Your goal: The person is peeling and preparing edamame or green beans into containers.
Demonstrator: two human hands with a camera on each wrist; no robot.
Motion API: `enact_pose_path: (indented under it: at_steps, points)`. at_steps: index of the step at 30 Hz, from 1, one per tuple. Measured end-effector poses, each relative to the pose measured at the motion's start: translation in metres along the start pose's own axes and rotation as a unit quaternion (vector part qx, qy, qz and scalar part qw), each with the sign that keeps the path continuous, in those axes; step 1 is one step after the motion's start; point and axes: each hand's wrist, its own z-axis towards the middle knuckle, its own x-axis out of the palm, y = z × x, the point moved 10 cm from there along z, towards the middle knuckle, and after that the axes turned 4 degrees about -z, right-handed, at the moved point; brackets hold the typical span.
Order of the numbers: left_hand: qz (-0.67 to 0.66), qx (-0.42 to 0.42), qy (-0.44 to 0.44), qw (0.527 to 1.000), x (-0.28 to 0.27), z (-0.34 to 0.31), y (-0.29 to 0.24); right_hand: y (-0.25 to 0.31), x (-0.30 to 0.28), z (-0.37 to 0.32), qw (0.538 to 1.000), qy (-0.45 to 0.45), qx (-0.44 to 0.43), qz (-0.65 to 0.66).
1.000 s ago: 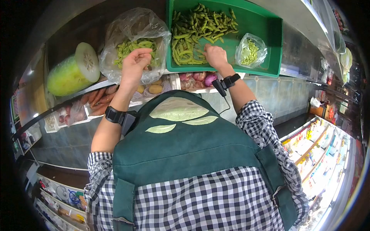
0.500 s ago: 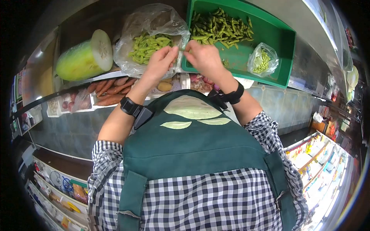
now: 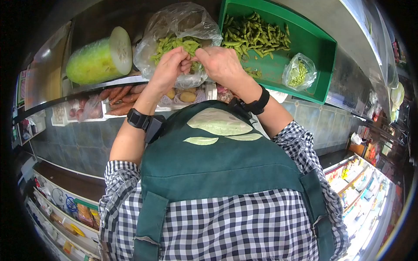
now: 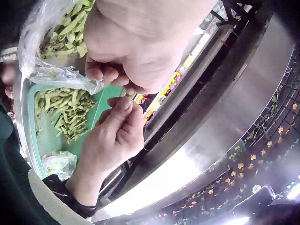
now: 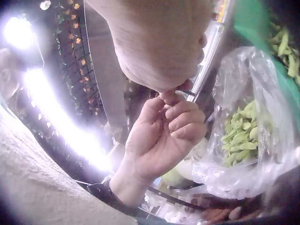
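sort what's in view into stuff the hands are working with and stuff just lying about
In use: left hand, right hand, the pod they pinch, big bag of pods, green tray, loose pods, small bag of beans.
Lying about: cut melon, sweet potatoes, potatoes.

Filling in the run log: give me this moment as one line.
left hand: pinches soybean pod | right hand: pinches same pod | where: above plastic bag of pods | nearby: green crate of pods
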Motion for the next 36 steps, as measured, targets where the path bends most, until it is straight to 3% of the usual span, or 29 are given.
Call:
enact_pose_path:
  at_steps: [10,14,16,17,18,19,20,21,23,25,26,27,28,30,31,33,36]
  points:
    - [0.054,0.027,0.01,0.998,0.0,0.001,-0.004,0.007,-0.006,0.0,0.999,-0.022,-0.04,-0.028]
    - [0.051,0.057,0.006,0.997,0.013,0.003,-0.012,-0.007,0.001,-0.001,0.996,-0.057,0.025,0.064]
    - [0.015,0.075,-0.047,0.996,0.008,0.004,-0.016,-0.008,0.0,0.0,0.989,-0.073,0.046,0.119]
    - [0.014,0.076,-0.047,0.996,0.007,0.005,-0.016,-0.025,0.019,-0.002,0.936,-0.018,0.16,0.313]
    - [-0.008,0.068,-0.04,0.997,0.007,0.007,-0.014,-0.032,0.044,-0.011,0.83,0.038,0.266,0.49]
    - [-0.031,0.059,-0.033,0.997,0.006,0.008,-0.013,-0.034,0.044,-0.012,0.829,0.039,0.266,0.49]
    - [-0.031,0.06,-0.033,0.997,0.004,0.008,-0.012,-0.028,0.062,-0.02,0.67,0.083,0.307,0.671]
    - [-0.035,0.044,-0.045,0.997,0.001,0.007,-0.008,-0.012,0.074,-0.026,0.469,0.122,0.33,0.81]
    - [-0.038,0.028,-0.057,0.997,0.0,0.005,-0.006,-0.013,0.077,-0.03,0.474,0.138,0.338,0.801]
    - [0.046,-0.007,-0.181,0.982,-0.015,-0.004,-0.005,-0.011,0.08,-0.031,0.479,0.157,0.347,0.791]
    - [0.046,-0.007,-0.182,0.982,-0.02,-0.003,-0.003,-0.022,0.072,-0.023,0.656,0.13,0.314,0.674]
    - [0.081,0.009,-0.146,0.986,-0.018,0.0,-0.004,-0.028,0.058,-0.015,0.802,0.097,0.266,0.525]
    - [0.116,0.024,-0.11,0.987,-0.014,0.002,-0.005,-0.029,0.059,-0.016,0.802,0.096,0.267,0.526]
    - [0.109,0.006,-0.106,0.988,-0.011,0.002,-0.003,-0.023,0.074,-0.018,0.717,0.144,0.284,0.62]
    - [0.102,-0.011,-0.104,0.989,-0.008,0.001,-0.001,-0.025,0.076,-0.019,0.717,0.144,0.284,0.62]
    - [0.091,-0.013,-0.105,0.99,-0.008,0.0,-0.001,-0.022,0.093,-0.03,0.597,0.161,0.337,0.71]
    - [0.069,-0.019,-0.117,0.991,-0.014,0.0,0.004,-0.022,0.097,-0.032,0.568,0.141,0.358,0.728]
